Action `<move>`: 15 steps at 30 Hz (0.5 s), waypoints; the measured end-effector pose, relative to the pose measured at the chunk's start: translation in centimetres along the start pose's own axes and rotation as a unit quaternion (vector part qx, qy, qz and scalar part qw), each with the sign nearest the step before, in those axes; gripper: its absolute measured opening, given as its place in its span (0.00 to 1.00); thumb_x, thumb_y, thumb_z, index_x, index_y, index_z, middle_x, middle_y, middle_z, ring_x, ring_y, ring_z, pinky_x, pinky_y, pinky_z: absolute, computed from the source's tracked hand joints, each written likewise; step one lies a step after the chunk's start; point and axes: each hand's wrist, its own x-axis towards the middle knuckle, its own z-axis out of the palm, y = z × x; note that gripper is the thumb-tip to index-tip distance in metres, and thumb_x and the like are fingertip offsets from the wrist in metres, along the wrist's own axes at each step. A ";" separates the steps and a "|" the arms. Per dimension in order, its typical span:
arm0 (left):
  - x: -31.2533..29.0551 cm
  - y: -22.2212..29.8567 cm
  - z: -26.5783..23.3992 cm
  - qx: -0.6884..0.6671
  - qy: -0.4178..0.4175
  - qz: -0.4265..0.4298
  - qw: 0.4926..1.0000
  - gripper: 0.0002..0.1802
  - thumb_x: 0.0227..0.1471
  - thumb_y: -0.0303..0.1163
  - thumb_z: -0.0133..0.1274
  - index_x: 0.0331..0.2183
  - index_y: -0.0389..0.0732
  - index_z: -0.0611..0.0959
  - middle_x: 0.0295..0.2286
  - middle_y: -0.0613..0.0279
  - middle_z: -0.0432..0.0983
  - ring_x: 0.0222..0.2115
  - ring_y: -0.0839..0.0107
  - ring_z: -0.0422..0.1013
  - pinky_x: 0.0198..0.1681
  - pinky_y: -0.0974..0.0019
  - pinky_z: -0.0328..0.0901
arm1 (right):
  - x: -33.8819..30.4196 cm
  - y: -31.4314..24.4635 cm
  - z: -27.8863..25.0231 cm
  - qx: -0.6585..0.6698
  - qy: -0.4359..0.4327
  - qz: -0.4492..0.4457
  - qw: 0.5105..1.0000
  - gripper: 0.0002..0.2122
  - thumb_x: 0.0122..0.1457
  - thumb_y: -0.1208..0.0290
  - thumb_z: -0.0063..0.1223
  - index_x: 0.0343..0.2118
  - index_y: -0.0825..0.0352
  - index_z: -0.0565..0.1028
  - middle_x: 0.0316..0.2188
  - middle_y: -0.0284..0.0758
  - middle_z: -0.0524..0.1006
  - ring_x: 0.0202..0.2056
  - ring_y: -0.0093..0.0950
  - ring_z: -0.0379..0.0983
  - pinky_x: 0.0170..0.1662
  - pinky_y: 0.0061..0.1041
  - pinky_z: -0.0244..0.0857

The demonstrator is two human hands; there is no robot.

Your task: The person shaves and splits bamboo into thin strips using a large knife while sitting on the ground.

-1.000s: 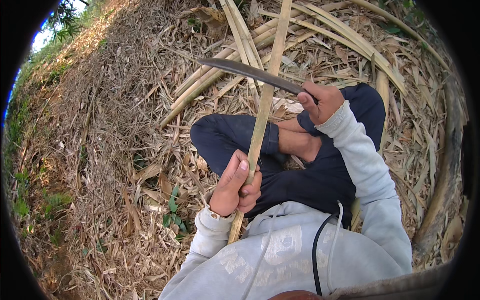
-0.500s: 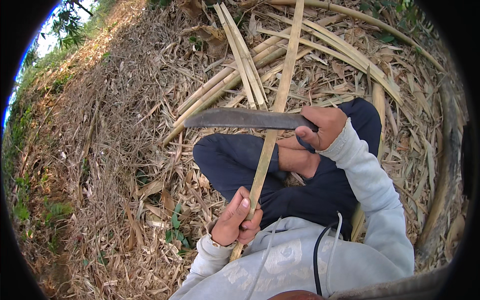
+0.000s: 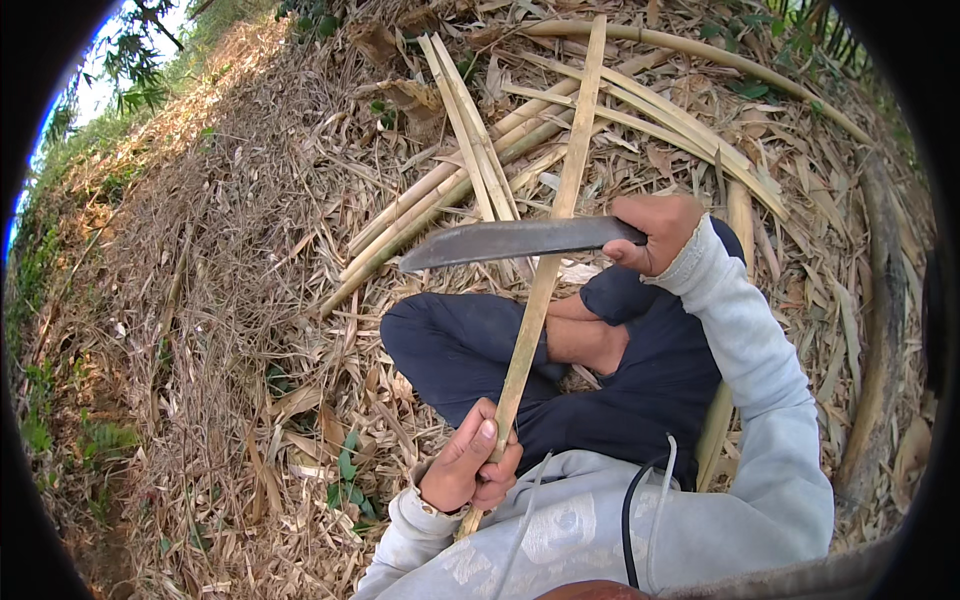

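Note:
A long, flat bamboo strip (image 3: pixel 566 190) slants from my lap toward the far side. Near its lower end, my left hand (image 3: pixel 472 458) is closed round it, thumb on top. My right hand (image 3: pixel 660 234) grips a machete (image 3: pixel 520 238), whose dark, broad blade points left and lies across the strip about midway along. The machete's handle is hidden in my fist. Whether the edge bites into the bamboo I cannot tell. Below the blade are my crossed legs in dark trousers (image 3: pixel 455 345).
Several split bamboo strips (image 3: pixel 690 128) lie on the far right, and a narrow pair (image 3: pixel 470 130) at the far middle. Bamboo poles (image 3: pixel 420 215) rest behind my knees. Stumps (image 3: pixel 415 100) stand at the back; a log (image 3: pixel 880 330) lies to the right. Dry leaves (image 3: pixel 220 330) cover the ground.
The machete has shifted slightly right and its tip now dips lower. My right hand has moved a little to the right and away from me. My left hand keeps its grip on the bamboo strip.

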 end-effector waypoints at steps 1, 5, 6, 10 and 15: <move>-0.2 0.0 -0.2 0.006 -0.006 -0.005 1.000 0.13 0.68 0.45 0.28 0.38 0.47 0.61 0.18 0.71 0.52 0.11 0.84 0.43 0.11 0.76 0.41 | 0.4 1.3 -0.2 0.004 0.022 0.043 0.999 0.26 0.63 0.44 0.43 0.24 0.66 0.73 0.13 0.41 0.68 0.16 0.41 0.67 0.21 0.35 0.62; -1.4 -1.4 -0.4 -0.005 -0.014 -0.026 1.000 0.14 0.68 0.46 0.28 0.37 0.47 0.61 0.18 0.71 0.52 0.11 0.84 0.43 0.12 0.75 0.40 | 0.5 5.1 -1.0 0.027 0.059 0.200 0.978 0.26 0.68 0.51 0.38 0.22 0.70 0.68 0.13 0.37 0.60 0.16 0.33 0.53 0.23 0.29 0.56; -1.0 -1.3 -0.4 -0.008 -0.016 -0.027 0.999 0.14 0.68 0.46 0.28 0.37 0.47 0.61 0.18 0.71 0.52 0.11 0.84 0.43 0.12 0.75 0.40 | 0.1 3.8 -0.6 0.040 0.053 0.124 0.990 0.26 0.67 0.50 0.38 0.21 0.70 0.68 0.12 0.38 0.61 0.15 0.36 0.57 0.23 0.31 0.57; -1.2 -1.1 -0.7 -0.021 -0.039 -0.006 0.999 0.13 0.68 0.45 0.29 0.37 0.48 0.61 0.17 0.70 0.52 0.11 0.84 0.43 0.12 0.75 0.40 | 0.6 2.3 -1.1 0.027 0.005 0.045 0.999 0.28 0.63 0.42 0.41 0.22 0.66 0.74 0.13 0.41 0.71 0.18 0.42 0.71 0.24 0.34 0.65; -1.4 -1.1 -0.9 -0.020 -0.023 -0.025 0.999 0.13 0.68 0.46 0.30 0.38 0.48 0.61 0.17 0.70 0.51 0.11 0.84 0.42 0.12 0.75 0.40 | 1.5 5.7 -1.0 0.025 0.066 0.068 0.995 0.28 0.65 0.45 0.39 0.22 0.69 0.71 0.13 0.38 0.66 0.17 0.35 0.63 0.24 0.32 0.60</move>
